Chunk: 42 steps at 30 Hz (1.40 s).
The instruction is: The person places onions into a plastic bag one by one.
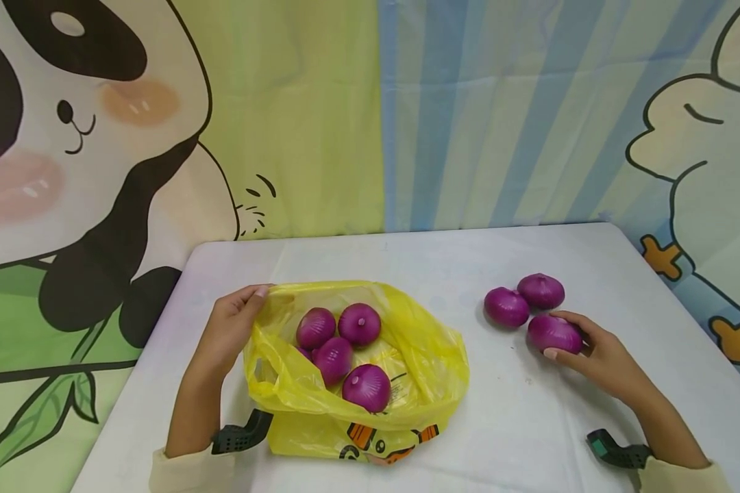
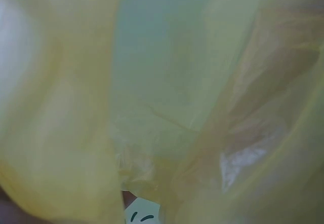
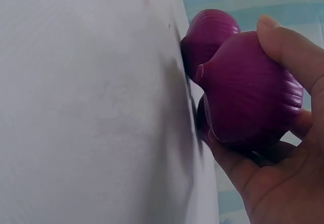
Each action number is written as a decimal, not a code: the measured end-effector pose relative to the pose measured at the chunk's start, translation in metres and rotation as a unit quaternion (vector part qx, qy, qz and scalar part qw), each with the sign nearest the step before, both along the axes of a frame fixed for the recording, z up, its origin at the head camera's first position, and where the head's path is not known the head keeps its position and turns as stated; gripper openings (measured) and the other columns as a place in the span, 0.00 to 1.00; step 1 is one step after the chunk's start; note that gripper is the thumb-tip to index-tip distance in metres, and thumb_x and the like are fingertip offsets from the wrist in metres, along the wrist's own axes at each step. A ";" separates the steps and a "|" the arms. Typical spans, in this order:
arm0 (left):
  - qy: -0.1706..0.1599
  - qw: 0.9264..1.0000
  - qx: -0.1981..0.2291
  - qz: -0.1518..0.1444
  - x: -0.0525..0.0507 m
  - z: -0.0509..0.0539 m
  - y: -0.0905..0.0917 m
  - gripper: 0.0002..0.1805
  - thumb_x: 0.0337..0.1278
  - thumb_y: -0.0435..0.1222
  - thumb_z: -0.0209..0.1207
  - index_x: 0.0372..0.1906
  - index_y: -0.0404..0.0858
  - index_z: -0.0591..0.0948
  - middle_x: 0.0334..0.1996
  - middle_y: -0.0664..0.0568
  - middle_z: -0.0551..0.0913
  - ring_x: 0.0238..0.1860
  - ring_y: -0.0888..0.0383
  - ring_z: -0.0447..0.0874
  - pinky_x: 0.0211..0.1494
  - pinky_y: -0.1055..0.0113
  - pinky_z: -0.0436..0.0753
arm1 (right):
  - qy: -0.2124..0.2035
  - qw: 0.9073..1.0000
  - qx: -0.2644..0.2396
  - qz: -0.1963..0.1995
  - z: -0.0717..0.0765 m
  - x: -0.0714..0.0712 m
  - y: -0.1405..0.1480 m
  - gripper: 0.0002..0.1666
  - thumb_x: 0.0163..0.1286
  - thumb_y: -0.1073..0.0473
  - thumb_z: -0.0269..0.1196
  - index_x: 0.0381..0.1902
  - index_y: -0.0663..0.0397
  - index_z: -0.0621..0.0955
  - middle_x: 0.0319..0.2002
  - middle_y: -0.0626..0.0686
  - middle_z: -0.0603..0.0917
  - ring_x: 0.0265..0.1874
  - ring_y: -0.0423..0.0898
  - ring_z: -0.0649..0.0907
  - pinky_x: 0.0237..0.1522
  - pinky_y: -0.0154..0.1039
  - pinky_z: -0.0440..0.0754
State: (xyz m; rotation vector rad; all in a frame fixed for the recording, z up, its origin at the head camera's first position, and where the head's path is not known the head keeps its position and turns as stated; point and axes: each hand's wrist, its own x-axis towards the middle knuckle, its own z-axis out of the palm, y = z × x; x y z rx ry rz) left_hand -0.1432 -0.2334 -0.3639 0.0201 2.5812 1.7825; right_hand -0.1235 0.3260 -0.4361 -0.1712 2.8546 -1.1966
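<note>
My left hand (image 1: 237, 322) pinches the left rim of a yellow plastic bag (image 1: 432, 349) between thumb and fingers. The bag's mouth gapes, and several red onions (image 1: 360, 324) lie inside. At the right, my right hand (image 1: 604, 356) grips a red onion (image 1: 553, 333), thumb on its near side and fingers on the far side. Two more onions, one to the left (image 1: 506, 307) and one behind (image 1: 540, 292), sit close by it on the table. In the right wrist view the held onion (image 3: 248, 92) covers part of the others. Yellow plastic (image 2: 167, 82) fills most of the left wrist view.
A white-covered table (image 1: 493, 424) carries everything. Behind it hangs a printed curtain (image 1: 321, 137) with a panda on the left. Dark wrist devices (image 1: 243, 433) sit at both cuffs, the left one close to the bag.
</note>
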 end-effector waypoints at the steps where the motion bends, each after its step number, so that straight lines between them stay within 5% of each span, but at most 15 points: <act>1: 0.000 1.000 0.000 0.000 0.000 0.000 0.000 0.29 0.74 0.51 0.45 0.58 0.29 0.77 0.52 0.40 0.78 0.46 0.52 0.78 0.48 0.74 0.79 | -0.002 1.000 0.000 -0.002 0.002 0.000 -0.001 0.45 0.63 0.49 0.70 0.70 0.59 0.64 0.62 0.71 0.67 0.55 0.71 0.71 0.42 0.55 0.83; 19: 0.004 1.000 0.017 0.000 0.000 -0.003 -0.001 0.28 0.74 0.50 0.46 0.57 0.29 0.77 0.52 0.41 0.79 0.47 0.52 0.78 0.49 0.73 0.79 | 0.039 0.997 -0.040 0.048 0.035 -0.009 -0.025 0.43 0.61 0.59 0.71 0.70 0.58 0.64 0.64 0.72 0.64 0.55 0.74 0.71 0.38 0.50 0.84; 29: 0.000 1.000 0.015 -0.002 0.000 -0.002 -0.001 0.28 0.74 0.50 0.46 0.57 0.30 0.77 0.52 0.41 0.78 0.47 0.52 0.78 0.49 0.73 0.79 | 0.078 0.989 -0.082 0.099 0.053 -0.014 -0.050 0.43 0.57 0.67 0.73 0.69 0.58 0.67 0.62 0.66 0.68 0.53 0.69 0.75 0.39 0.36 0.83; 42: 0.006 1.000 0.018 -0.006 0.000 -0.001 0.000 0.27 0.75 0.49 0.46 0.57 0.28 0.77 0.50 0.40 0.79 0.45 0.53 0.78 0.48 0.72 0.79 | 0.059 0.974 -0.101 0.195 0.080 -0.030 -0.085 0.40 0.55 0.64 0.74 0.66 0.50 0.72 0.61 0.58 0.72 0.54 0.63 0.76 0.40 0.45 0.84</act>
